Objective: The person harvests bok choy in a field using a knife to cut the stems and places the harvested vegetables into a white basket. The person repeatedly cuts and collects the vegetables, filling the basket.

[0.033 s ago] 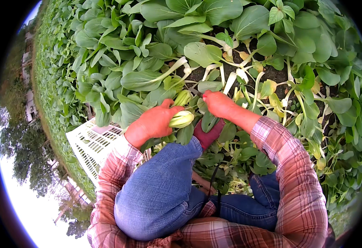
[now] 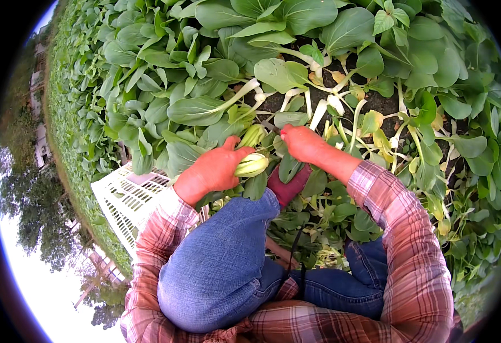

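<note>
My left hand (image 2: 213,174) is closed round a head of bok choy (image 2: 251,165), its pale green base pointing right and its leaves hanging below. Just beyond my left fingers, a second pale bok choy base (image 2: 254,136) shows among the leaves; whether my thumb and forefinger touch it, I cannot tell. My right hand (image 2: 301,144) is wrapped round a knife (image 2: 269,126), its handle hidden in the fist. The short dark blade points left and away, close to that second base.
Left of my knee stands a white slatted plastic crate (image 2: 126,197). Dense bok choy plants (image 2: 205,108) grow ahead and to the left. Cut stalks and yellowed leaves (image 2: 382,143) litter the dark soil to the right. My shoe (image 2: 289,186) rests just below my hands.
</note>
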`<state>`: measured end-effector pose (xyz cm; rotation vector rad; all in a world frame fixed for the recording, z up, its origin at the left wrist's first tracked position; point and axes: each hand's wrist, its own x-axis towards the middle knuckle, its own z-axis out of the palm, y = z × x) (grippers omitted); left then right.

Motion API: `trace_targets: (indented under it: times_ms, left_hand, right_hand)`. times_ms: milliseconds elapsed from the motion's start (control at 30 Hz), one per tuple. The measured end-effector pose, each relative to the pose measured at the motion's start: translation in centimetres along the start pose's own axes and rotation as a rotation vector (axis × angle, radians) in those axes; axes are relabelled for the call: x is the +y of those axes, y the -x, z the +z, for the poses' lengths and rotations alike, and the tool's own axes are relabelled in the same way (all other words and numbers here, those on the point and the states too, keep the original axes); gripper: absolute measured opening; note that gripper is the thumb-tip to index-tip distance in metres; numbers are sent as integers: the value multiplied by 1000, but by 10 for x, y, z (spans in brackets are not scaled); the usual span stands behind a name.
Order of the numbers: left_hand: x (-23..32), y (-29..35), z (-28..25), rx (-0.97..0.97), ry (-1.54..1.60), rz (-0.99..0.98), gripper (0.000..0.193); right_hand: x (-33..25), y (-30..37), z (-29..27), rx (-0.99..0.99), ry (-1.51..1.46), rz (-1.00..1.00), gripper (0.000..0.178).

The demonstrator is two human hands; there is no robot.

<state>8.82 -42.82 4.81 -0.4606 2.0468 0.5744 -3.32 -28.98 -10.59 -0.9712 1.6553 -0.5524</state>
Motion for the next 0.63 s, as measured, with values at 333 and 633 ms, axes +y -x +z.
trace_targets:
  times_ms: [333, 633]
  left_hand:
    - [-24, -3, 44, 69, 22, -32, 68]
    - [-34, 1, 60, 133, 106, -35, 68]
  right_hand:
    - [-2, -15, -7, -109, 147, -83, 22]
    - [-8, -18, 1, -161, 157, -65, 25]
